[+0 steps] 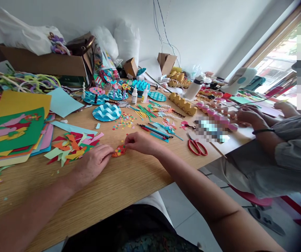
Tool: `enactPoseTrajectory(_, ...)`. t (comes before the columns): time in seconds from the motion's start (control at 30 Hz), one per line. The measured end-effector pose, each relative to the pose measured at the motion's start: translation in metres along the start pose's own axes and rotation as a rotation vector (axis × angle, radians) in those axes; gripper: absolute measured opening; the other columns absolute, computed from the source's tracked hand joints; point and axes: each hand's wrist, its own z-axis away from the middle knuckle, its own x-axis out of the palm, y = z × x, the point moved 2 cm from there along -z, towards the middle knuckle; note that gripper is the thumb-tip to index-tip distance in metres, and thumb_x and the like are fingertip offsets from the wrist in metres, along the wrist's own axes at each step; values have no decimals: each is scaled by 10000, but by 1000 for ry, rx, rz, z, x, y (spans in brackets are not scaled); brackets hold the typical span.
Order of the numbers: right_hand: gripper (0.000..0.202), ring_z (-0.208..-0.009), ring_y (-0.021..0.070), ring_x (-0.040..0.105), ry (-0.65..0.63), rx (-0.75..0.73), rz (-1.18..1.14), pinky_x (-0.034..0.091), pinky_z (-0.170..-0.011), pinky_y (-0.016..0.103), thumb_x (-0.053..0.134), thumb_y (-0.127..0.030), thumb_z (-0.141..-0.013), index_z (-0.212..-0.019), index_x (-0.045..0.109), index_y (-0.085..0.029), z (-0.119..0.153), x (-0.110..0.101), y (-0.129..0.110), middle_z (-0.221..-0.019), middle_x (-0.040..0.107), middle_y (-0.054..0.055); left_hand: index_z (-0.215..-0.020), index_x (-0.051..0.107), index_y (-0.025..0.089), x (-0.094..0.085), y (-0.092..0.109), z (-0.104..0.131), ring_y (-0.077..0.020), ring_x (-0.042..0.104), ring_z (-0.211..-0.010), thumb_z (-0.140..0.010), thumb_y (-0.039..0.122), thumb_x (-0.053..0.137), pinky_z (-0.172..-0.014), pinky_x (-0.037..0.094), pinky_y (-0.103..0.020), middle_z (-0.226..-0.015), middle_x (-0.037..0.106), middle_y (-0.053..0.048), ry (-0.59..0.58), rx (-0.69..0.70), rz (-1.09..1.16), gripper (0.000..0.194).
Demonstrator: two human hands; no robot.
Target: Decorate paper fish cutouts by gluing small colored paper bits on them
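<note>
A small orange-red paper piece with coloured dots (119, 150) lies on the wooden table between my hands. My left hand (95, 159) rests on the table, its fingers close together and their tips at the piece's left edge. Over the right end of the piece, my right hand (140, 142) has thumb and fingers pinched together; anything between them is too small to make out. Just beyond lie scattered coloured paper dots (125, 120). Left of them is a round blue piece with pale wavy strips (106, 112).
Paper scraps (71, 147) and stacked coloured sheets (14, 129) lie left. Pencils (155, 131), red scissors (197, 147) and a stick (218, 149) lie right. Glue bottles (134, 95) and a white bottle (194, 87) stand farther back. Another person's hands (252, 117) are at the right.
</note>
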Motion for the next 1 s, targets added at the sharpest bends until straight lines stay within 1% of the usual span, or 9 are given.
enactPoseTrajectory(0.13,130,-607,65,471,-2,16,74,307,-556,184,556,-125,-733,-792,670,-105,-4,6,2,-696,625,1,-845,614,194,2,-1,2,-188,587,-829,-835,214,333,-755,469,-306,-858,646,-52,-42,48,-87,282)
enactPoseTrajectory(0.33,164,-601,74,482,-24,33,169,301,-547,195,544,-150,-745,-820,685,-114,-3,6,-4,-713,645,13,-871,620,198,5,-2,3,-193,578,-856,-843,192,315,-771,466,-312,-886,644,-51,-87,79,-113,306)
enactPoseTrajectory(0.5,187,-621,83,498,-60,39,213,304,-546,199,527,-171,-753,-832,685,-110,1,5,-6,-753,657,29,-866,625,188,5,-2,2,-200,577,-852,-842,182,316,-767,467,-322,-875,638,-62,-81,91,-139,310)
enactPoseTrajectory(0.7,198,-647,92,516,-64,22,257,312,-558,203,522,-182,-751,-848,685,-123,-1,7,-3,-793,669,37,-872,617,184,5,-1,3,-199,574,-862,-837,158,309,-772,468,-320,-893,636,-63,-97,89,-163,311)
enactPoseTrajectory(0.87,210,-627,96,499,-64,18,300,287,-532,212,509,-212,-752,-825,687,-126,-1,8,-4,-780,665,44,-853,608,166,6,-2,4,-204,572,-854,-842,154,298,-757,476,-330,-893,631,-77,-92,106,-183,311)
enactPoseTrajectory(1.0,226,-621,95,491,-66,26,316,272,-522,213,502,-231,-749,-822,689,-125,-1,9,-4,-775,664,46,-856,602,176,7,-2,4,-195,572,-867,-850,152,296,-764,478,-324,-897,628,-66,-82,114,-190,307)
